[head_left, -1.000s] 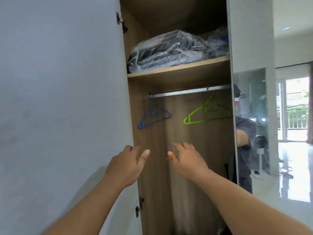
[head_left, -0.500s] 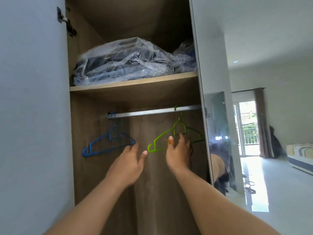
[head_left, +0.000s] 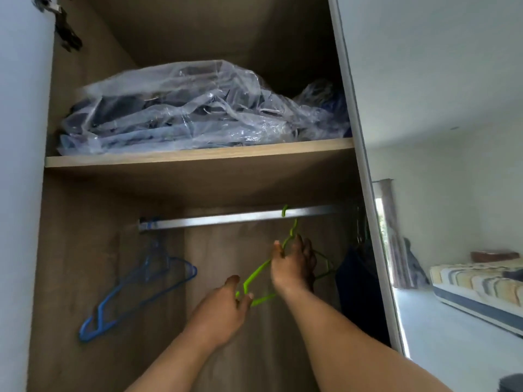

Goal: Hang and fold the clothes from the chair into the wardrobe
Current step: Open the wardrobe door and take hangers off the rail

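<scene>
I look up into the open wardrobe (head_left: 198, 159). A green hanger (head_left: 256, 274) hangs by its hook from the metal rail (head_left: 226, 219). My right hand (head_left: 293, 265) grips the hanger near its neck. My left hand (head_left: 223, 306) pinches its lower left corner. A blue hanger (head_left: 141, 284) hangs at the rail's left end, apart from both hands. The chair and its clothes are out of view.
Dark clothes in a clear plastic bag (head_left: 198, 108) fill the shelf above the rail. A dark garment (head_left: 356, 278) hangs at the rail's right end. The white door (head_left: 19, 193) stands open on the left. A striped bed (head_left: 478, 281) lies in the room to the right.
Both hands rose to the green hanger and took hold of it: the right at the neck, the left at the lower corner. The view tilted up and closer.
</scene>
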